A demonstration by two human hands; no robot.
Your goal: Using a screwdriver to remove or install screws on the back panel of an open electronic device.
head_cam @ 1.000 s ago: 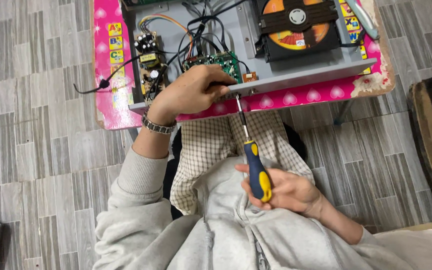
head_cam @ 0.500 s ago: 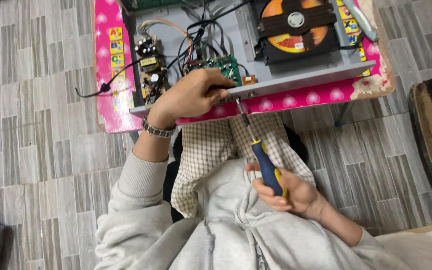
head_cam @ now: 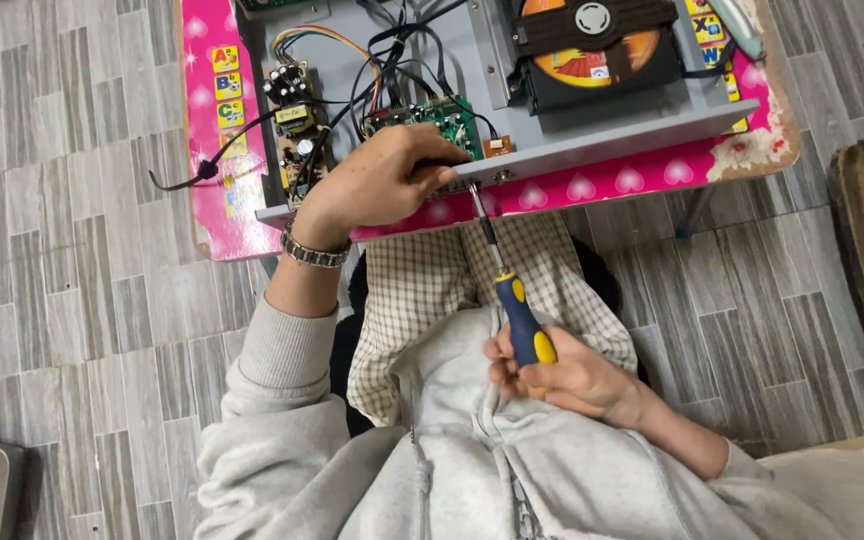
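**Screwdriver set against player casing**

Right hand (head_cam: 562,375) wrapped tight around blue-and-yellow-handled screwdriver (head_cam: 512,290), steel shaft angled up and away to front edge of opened grey metal disc player (head_cam: 602,145). Left hand (head_cam: 382,180) curled over that edge, fingertips just beside green circuit board (head_cam: 432,115), above pink tabletop (head_cam: 592,185).

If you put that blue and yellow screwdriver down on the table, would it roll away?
The screwdriver probably would roll a bit: its handle looks rounded and its metal shaft is thin and straight. It looks stiff, not bendy, since it holds a straight line from the right hand to the grey player's edge. The handle probably isn't slippery.
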